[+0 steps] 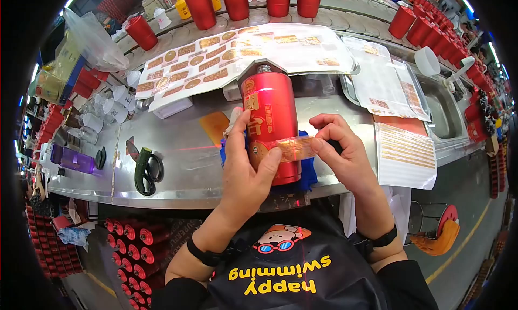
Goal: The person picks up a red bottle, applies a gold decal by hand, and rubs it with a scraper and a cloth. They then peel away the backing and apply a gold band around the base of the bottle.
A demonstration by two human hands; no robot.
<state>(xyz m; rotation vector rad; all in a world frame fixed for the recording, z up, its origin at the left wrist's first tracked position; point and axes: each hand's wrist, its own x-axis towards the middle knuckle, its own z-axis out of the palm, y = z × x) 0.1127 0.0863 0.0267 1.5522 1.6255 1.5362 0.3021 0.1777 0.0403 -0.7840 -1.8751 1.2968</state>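
Observation:
A glossy red bottle (282, 102) with gold lettering lies tilted on a blue cloth (308, 172), its neck pointing away from me. My left hand (244, 162) grips the bottle's left side, the thumb pressing a gold label strip (298, 148) against its lower part. The strip's right end stands off the bottle, pinched between the thumb and fingers of my right hand (345, 153). Beyond the bottle, a white sheet of gold stickers (189, 67) is spread out. To the right lies another sheet with long gold strips (406, 155).
A green cucumber-like object (142, 170) and a purple bottle (75, 159) are on the left of the metal table (178, 188). Clear cups (115, 109) stand behind them. Red bottles (200, 8) line the conveyor (259, 18) at the back. A sink (445, 116) is at right.

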